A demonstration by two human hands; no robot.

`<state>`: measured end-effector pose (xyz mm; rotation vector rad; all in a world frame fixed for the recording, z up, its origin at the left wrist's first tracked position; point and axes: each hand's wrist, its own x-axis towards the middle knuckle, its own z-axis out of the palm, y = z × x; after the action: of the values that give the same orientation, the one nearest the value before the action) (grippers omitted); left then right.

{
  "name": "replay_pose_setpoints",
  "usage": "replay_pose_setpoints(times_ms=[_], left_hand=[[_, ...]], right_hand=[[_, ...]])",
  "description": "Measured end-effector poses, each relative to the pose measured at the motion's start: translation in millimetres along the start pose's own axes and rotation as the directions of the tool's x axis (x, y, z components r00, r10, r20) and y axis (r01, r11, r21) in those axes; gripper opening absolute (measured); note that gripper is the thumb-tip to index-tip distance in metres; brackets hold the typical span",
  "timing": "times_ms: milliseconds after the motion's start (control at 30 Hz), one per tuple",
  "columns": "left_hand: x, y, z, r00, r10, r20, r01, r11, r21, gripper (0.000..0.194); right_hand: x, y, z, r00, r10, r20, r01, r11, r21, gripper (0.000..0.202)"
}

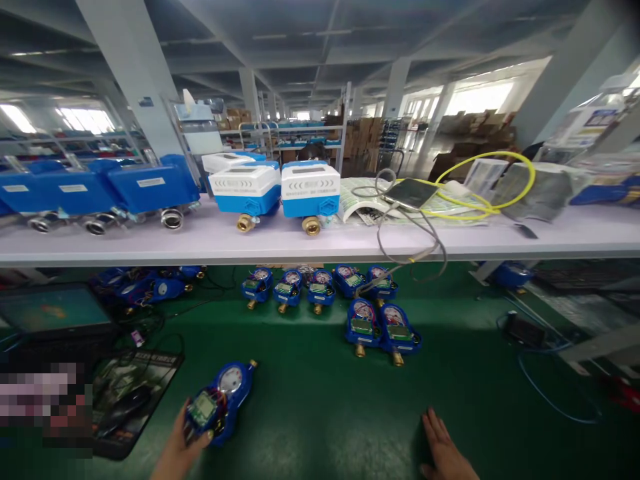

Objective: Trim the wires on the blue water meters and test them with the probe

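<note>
Left hand (180,445) gripping blue meter (231,399) (circuit board (204,409) exposed), right hand (444,448) outstretched, thumb apart, over green tabletop (310,407)

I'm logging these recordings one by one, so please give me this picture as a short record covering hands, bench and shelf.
Left hand: grips a blue meter, its green circuit board showing
Right hand: fingers extended, nothing visibly held; contact with the green bench unclear
Farther back: two blue meters side by side, a row of five meters beyond
Far left: laptop, black mouse on a mouse mat
Shelf: white-and-blue units, dark flat device, looped yellow cable
</note>
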<state>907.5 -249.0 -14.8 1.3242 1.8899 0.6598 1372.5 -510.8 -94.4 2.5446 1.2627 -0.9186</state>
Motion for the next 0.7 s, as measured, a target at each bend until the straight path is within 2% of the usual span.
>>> replay_pose_setpoints(times_ms=[67,133,267,400,533,700], left_hand=[[4,13,22.7,0.984,0.059,0.165,-0.056,0.998,-0.02,0.104],[9,30,48.7,0.964,0.091,0.25,-0.096,0.995,0.005,0.097],[13,69,107.7,0.949,0.133,0.287,-0.167,0.981,0.097,0.063],[10,108,155.3,0.943,0.162,0.291,-0.22,0.959,0.18,0.052],[4,135,181.3,0.926,0.196,0.324,-0.272,0.939,0.21,0.047],[-7,146,190.0,0.931,0.165,0.326,-0.247,0.942,0.227,0.043]], right_hand=[[-3,-2,-3,1.0,-0.001,0.005,0.001,1.0,0.01,0.084],[-6,-6,-6,1.0,0.004,-0.003,-0.004,1.0,0.018,0.085],[-11,-16,-15,1.0,0.015,-0.024,-0.014,0.999,0.039,0.087],[-16,-25,-24,0.999,0.033,-0.035,-0.031,0.998,0.056,0.086],[-19,-30,-27,0.997,0.054,-0.056,-0.051,0.997,0.066,0.085],[-13,-21,-18,0.998,0.01,-0.057,-0.005,0.996,0.091,0.086]])
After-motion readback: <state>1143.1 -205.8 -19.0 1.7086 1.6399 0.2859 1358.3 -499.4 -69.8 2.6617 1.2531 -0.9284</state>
